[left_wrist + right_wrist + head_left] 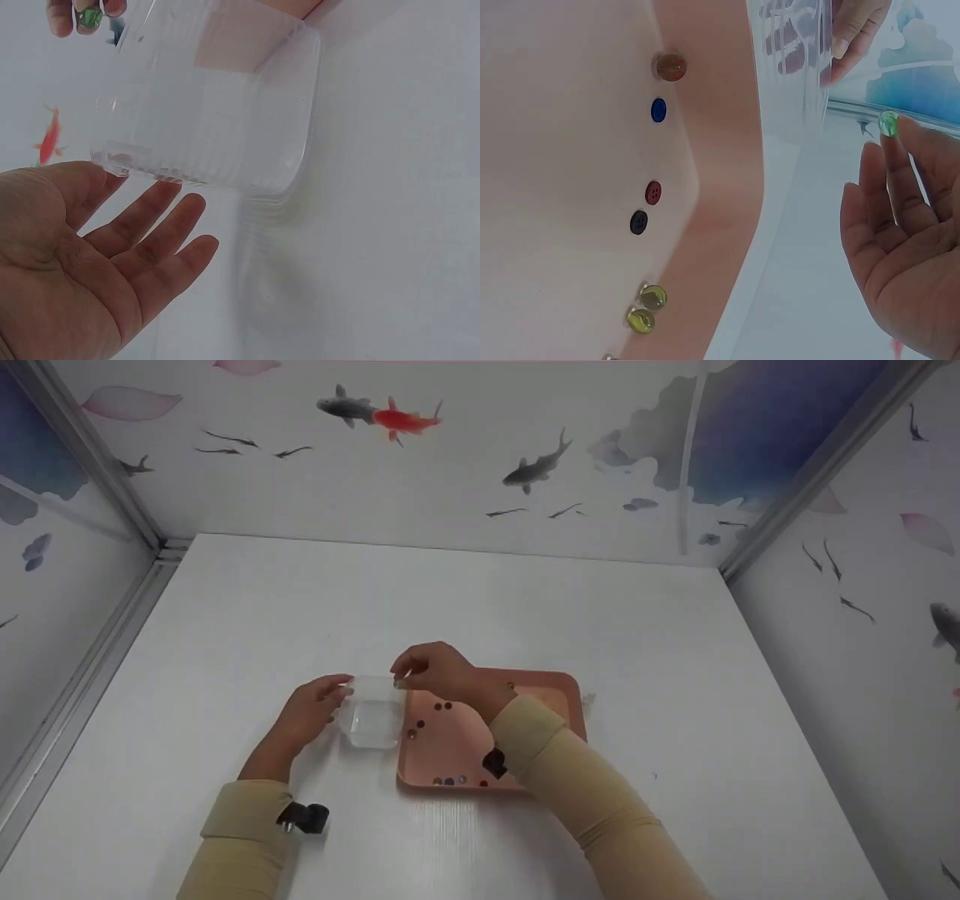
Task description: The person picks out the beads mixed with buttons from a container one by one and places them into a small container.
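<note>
My right hand [439,669] pinches a green glass marble [888,124] between thumb and fingertip, above the far right rim of a clear plastic box [375,724]. The marble also shows in the left wrist view at the top left. My left hand [309,711] rests its fingers against the box's left side; in the left wrist view they are loosely extended, not wrapped round it. Right of the box lies a pink tray [450,746] with buttons and marbles. A blue button [658,110], a red button [653,193] and yellowish marbles [652,297] lie near its edge.
The white table [465,607] is bounded by a back wall [450,502] printed with fish and by side panels. My right forearm [577,780] crosses the tray and hides part of it. A small clear item [589,701] lies by the tray's right edge.
</note>
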`<state>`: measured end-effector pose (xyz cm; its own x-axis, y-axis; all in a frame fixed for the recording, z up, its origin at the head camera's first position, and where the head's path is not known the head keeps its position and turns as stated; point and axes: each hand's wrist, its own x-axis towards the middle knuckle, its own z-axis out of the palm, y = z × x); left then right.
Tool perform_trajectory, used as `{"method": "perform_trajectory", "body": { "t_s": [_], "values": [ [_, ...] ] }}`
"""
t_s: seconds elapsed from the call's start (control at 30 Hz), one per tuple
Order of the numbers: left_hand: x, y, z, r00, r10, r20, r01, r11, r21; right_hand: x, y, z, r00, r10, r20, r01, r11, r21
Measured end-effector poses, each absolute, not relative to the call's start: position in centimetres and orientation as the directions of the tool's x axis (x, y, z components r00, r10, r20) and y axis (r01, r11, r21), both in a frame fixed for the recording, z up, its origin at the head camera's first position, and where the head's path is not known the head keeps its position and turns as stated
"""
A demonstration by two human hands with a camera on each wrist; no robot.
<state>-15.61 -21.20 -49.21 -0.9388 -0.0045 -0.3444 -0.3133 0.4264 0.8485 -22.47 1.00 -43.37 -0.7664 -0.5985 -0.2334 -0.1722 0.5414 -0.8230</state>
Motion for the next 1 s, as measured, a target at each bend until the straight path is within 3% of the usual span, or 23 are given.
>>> {"method": "perform_trajectory", "body": {
  "t_s": [0.53, 1.0],
  "values": [
    [-15.6, -21.2, -49.1, -0.934, -0.010, -0.356, -0.327, 0.420, 0.847, -22.1, -0.8, -43.3, -0.747, -0.596, -0.295, -0.189, 0.616, -0.765],
    [-15.7, -21.3, -49.3, -0.935, -0.013, -0.354, -0.324, 0.432, 0.842, -21.1, -1.6, -43.6, -0.705, -0.666, -0.243, -0.322, 0.607, -0.726]
  ]
}}
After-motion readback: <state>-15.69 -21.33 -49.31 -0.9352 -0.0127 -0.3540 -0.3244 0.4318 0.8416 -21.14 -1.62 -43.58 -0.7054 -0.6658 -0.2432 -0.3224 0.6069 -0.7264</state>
